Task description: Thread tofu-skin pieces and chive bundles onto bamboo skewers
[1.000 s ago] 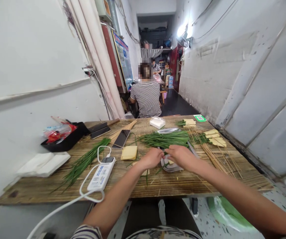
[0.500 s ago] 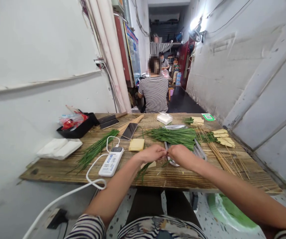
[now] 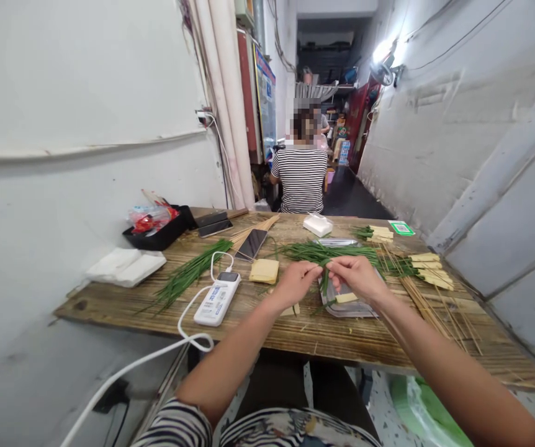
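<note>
My left hand (image 3: 298, 282) and my right hand (image 3: 357, 276) meet over the front of a metal tray (image 3: 358, 310). Both are closed in a pinch on a few green chives (image 3: 325, 285), which hang down between the fingertips. Beneath the right hand, a pale yellow rolled piece (image 3: 346, 298) with green at its left end lies on the tray. Behind the hands spreads a large bunch of chives (image 3: 307, 251). A stack of yellow tofu-skin squares (image 3: 264, 271) sits left of my left hand, and a loose pale piece (image 3: 290, 310) is partly hidden under the wrist.
At right lie wooden skewers (image 3: 419, 301) and skewered chive rolls (image 3: 435, 278). On the left are a white power bank (image 3: 217, 299) with its cable, a phone (image 3: 251, 244), more chives (image 3: 193, 273), napkins (image 3: 125, 267) and a black box (image 3: 160, 233). A person in stripes (image 3: 301, 180) sits beyond the table.
My hands have lifted slightly and the right has turned, showing chives between the fingertips. The rolled piece now shows on the tray. The chives by my left wrist have gone from there. The view has shifted left.
</note>
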A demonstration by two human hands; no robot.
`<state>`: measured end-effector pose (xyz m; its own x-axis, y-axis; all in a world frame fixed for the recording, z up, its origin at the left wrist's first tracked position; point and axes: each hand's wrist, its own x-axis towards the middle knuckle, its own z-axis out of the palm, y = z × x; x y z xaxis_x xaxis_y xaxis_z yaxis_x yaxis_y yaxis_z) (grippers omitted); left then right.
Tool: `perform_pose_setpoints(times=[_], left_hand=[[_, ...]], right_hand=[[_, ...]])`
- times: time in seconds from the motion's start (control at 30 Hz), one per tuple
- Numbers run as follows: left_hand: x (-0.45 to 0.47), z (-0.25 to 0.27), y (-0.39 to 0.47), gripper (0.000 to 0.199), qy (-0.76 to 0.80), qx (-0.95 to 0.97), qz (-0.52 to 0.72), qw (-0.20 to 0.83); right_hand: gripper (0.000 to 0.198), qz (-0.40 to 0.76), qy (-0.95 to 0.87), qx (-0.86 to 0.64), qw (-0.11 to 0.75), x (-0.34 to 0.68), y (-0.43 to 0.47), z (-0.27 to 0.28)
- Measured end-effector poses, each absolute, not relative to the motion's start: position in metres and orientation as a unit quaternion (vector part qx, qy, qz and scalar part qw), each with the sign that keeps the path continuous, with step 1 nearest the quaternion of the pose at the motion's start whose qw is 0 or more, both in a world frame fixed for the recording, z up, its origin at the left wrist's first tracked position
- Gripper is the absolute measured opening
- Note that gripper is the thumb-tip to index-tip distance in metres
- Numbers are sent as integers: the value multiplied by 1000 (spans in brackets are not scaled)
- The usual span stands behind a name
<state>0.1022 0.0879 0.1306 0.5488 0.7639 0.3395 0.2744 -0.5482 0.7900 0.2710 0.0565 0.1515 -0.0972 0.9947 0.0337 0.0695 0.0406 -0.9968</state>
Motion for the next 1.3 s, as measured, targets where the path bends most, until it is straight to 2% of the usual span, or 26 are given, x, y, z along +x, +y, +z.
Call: perform_pose_setpoints(times=[0.17, 0.27, 0.37, 0.47, 0.53, 0.63, 0.7, 0.77, 0.9, 1.0, 1.17, 1.3], left_hand=[[111, 118, 82, 37, 324, 706, 413, 476], [112, 114, 79, 37, 327, 636, 413, 564], [107, 112, 79, 38, 338, 617, 392, 592], [97, 111, 82, 41, 343, 640, 353, 590], [90, 113, 83, 43, 348, 664, 319, 580], [83, 118, 84, 42, 343, 719, 278, 537], [78, 122, 84, 40, 332, 751, 247, 514], [74, 124, 84, 38, 317, 771, 206, 512], [67, 122, 84, 39, 297, 792, 124, 519], [66, 118, 86, 43, 299, 785, 89, 536], [61, 114, 89, 49, 267, 742, 88, 609], [45, 116, 90, 46, 249, 777, 106, 568]], right_hand=[[35, 493, -502, -455, 546, 251, 66, 139], [37, 485, -493, -460, 557, 242, 70, 132], [39, 479, -503, -475, 541, 244, 72, 131], [37, 420, -601, -514, 446, 257, 69, 141], [33, 270, -723, -522, 364, 265, 64, 150], [25, 2, -871, -437, 225, 263, 55, 160], [16, -96, -903, -397, 136, 254, 51, 160], [14, -140, -902, -401, 75, 246, 47, 155], [18, -130, -904, -406, -7, 237, 45, 141], [22, -125, -903, -411, -29, 236, 47, 133], [23, -121, -905, -408, -15, 236, 49, 127], [29, -81, -910, -404, 45, 245, 49, 126]])
